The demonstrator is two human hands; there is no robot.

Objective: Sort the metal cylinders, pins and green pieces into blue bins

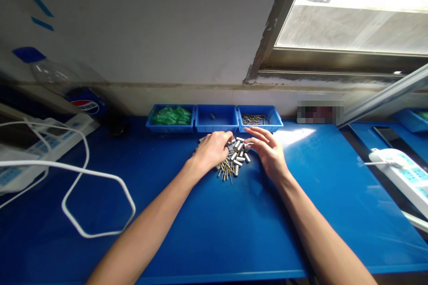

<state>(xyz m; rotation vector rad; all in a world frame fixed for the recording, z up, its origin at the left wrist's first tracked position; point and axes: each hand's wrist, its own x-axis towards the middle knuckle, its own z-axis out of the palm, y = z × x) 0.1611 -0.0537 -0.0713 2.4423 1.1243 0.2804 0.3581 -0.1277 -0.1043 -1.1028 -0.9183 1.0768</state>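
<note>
A mixed pile of short grey metal pieces [238, 157] and thin brass-coloured pins [226, 169] lies on the blue table [207, 227]. My left hand [214, 149] rests over the pile's left side, fingers curled down; what they may grip is hidden. At the right edge of the pile my right hand [267, 149] has its fingers apart, with the fingertips by the grey pieces. Behind the hands stand three blue bins: the left bin [170, 128] holds green pieces, the middle bin [217, 128] one small grey piece, the right bin [262, 128] brass-coloured pins.
A looped white cable [125, 185] crosses the table's left side near a power strip. A bottle with a blue cap [29, 54] stands at the back left. Another power strip [401, 169] lies at the right. The wall and window are behind the bins.
</note>
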